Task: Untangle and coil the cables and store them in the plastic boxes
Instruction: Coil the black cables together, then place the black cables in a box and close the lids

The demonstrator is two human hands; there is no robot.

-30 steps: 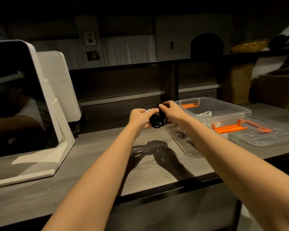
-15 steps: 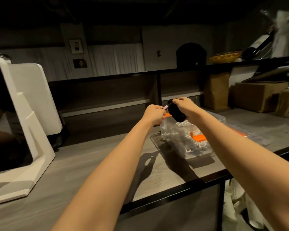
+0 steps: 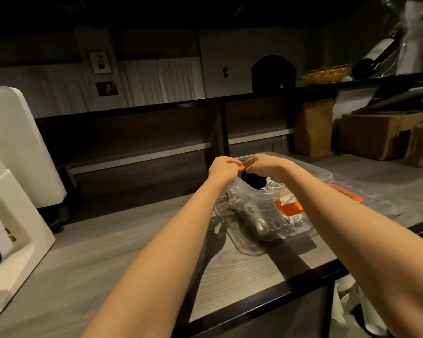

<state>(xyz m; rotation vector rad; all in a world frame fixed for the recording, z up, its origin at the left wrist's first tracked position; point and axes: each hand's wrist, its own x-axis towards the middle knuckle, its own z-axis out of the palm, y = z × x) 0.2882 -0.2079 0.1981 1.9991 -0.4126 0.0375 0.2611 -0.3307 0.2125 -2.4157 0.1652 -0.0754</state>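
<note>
Right hand (image 3: 266,165) grips the black coiled cable (image 3: 253,180), half hidden; left hand (image 3: 224,168) pinches its end.

Plastic box (image 3: 252,211) on table (image 3: 108,240), right of centre, near front edge. Cables (image 3: 261,215) piled inside box. Coiled cable (image 3: 253,180) over box's near-left corner, betw. left hand (image 3: 222,168) and right hand (image 3: 264,164). Lid (image 3: 366,201) flat on table, just right of box. Monitor stand (image 3: 15,215) far left. Cardboard box (image 3: 376,135) and paper bag (image 3: 313,128) behind, right. Basket (image 3: 326,74) on shelf above.
</note>
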